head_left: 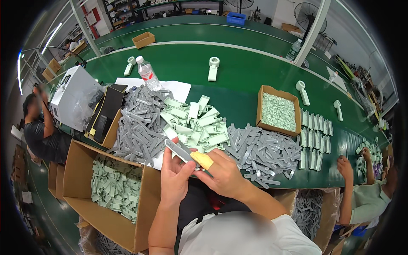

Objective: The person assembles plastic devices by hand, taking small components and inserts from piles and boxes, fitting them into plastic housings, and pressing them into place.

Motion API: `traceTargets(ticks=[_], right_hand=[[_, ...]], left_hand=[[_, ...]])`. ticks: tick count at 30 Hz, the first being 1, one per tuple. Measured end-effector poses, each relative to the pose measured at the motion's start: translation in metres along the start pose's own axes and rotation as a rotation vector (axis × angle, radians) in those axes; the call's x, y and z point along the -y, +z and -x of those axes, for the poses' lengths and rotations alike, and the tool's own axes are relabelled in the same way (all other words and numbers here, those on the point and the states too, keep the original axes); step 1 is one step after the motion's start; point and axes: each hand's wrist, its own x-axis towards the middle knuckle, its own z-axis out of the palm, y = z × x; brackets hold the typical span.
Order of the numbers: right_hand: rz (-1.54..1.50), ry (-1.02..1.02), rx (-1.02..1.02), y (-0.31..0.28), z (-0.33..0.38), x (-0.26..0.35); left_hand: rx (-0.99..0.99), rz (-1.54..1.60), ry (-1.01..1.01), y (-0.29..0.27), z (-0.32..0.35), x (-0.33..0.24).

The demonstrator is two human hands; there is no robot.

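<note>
Above the table's near edge, both my hands meet on one part: a long grey plastic strip [182,151] with a pale edge along it. My left hand [173,180] grips it from the left, fingers behind and thumb in front. My right hand [225,174], a yellow cover on one finger, presses on its lower end. Just beyond my hands lies a heap of pale green plastic shells [208,123]. Grey strips are piled on both sides of it, in a left heap [142,123] and a right heap [263,151].
An open carton [142,204] of pale green parts stands at my left. A small box [278,131] of pale pieces and rows of pale green shells [315,123] are at the right. A water bottle [147,73] stands behind the left heap. A co-worker's hand [345,168] is far right.
</note>
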Motion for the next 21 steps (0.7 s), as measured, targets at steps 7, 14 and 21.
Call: traceTargets(ticks=[7, 14, 21], right_hand=[[0.011, 0.011, -0.077, 0.001, 0.002, 0.004], [0.075, -0.023, -0.111, 0.005, 0.007, 0.0], [0.087, -0.059, -0.154, 0.006, 0.008, -0.002]], left_hand=[[-0.036, 0.042, -0.024, 0.003, 0.001, 0.0], [0.002, -0.063, 0.029, 0.003, 0.001, 0.008], [-0.088, 0.05, 0.004, 0.007, -0.001, 0.01]])
